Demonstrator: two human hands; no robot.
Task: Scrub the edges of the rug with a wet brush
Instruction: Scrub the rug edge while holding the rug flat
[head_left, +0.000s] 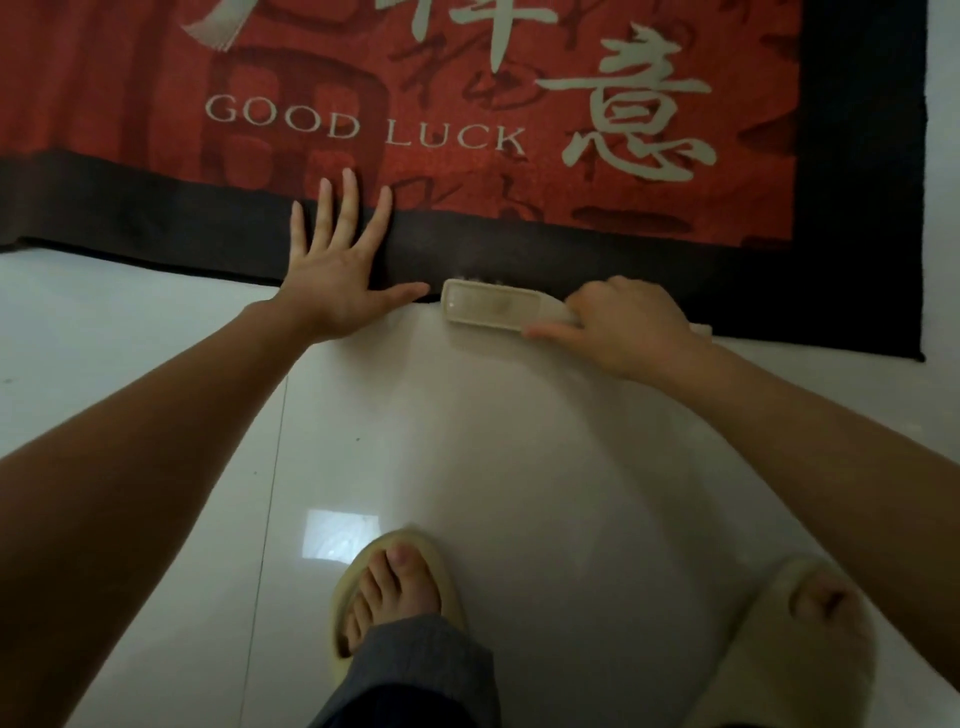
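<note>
- Head view: the left hand lay flat with its fingers straight and spread wide, palm down on the dark border of the rug. Its fingertips reached just onto the red field, and its thumb pointed along the rug's near edge toward the brush.
- The brush, pale with a long flat back, lay just beyond the tip of the left thumb, close to it; whether the two touched could not be told. Its back faced up and a few bristles showed along its far side, against the rug's dark border where rug met floor.
- The right hand gripped the brush by its handle end, fingers curled over the top and thumb along the near side. The brush head stuck out from that hand toward the left hand.
- The rug stretched away beyond both hands: a red centre with pale characters and the words "GOOD LUCK", framed by a dark band. Its near-right corner lay well out past the right hand.
- On the near side of both hands was glossy white tiled floor, with a bright reflection patch close to the person's feet.
- Between the two forearms, nearer the camera, stood a foot in a pale slipper, with a grey trouser leg over it. A second pale slipper sat under the right forearm.
</note>
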